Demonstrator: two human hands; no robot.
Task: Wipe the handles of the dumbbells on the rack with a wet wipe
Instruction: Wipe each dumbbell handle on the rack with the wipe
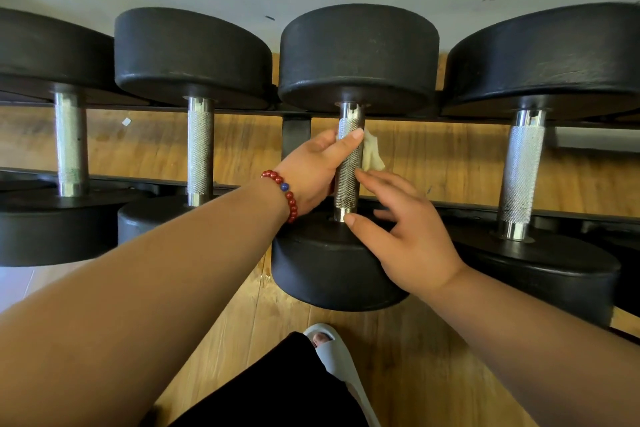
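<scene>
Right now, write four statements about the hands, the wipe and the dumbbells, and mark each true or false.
1. The left hand holds the wet wipe against the third dumbbell handle from the left. True.
2. The right hand grips the rightmost handle. False: it is open, beside the handle the left hand holds.
3. A red bead bracelet is on the left wrist. True.
4. The wet wipe is dark blue. False: it is pale cream.

Left hand (311, 163) curls round the handle (347, 184), thumb lying along it, right hand (401, 239) beside with fingers loosely spread
</scene>
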